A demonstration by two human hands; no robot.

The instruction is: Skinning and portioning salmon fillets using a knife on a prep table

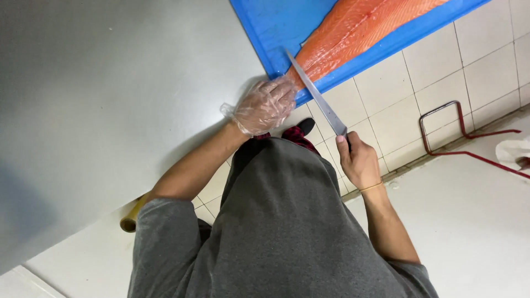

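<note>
A long orange salmon fillet [359,27] lies on a blue cutting board [270,27] at the top of the view. My left hand [264,105], in a clear plastic glove, presses on the near tail end of the fillet at the board's edge. My right hand [358,160], bare with a thin band at the wrist, grips the handle of a long narrow knife [314,91]. The blade runs up to the tail end of the fillet, right beside my left fingers.
The board rests on a grey steel table [110,99]. Below are white floor tiles [386,105], my grey shirt, a red metal frame [458,132] at the right and a yellowish roll end [130,221] under the table edge.
</note>
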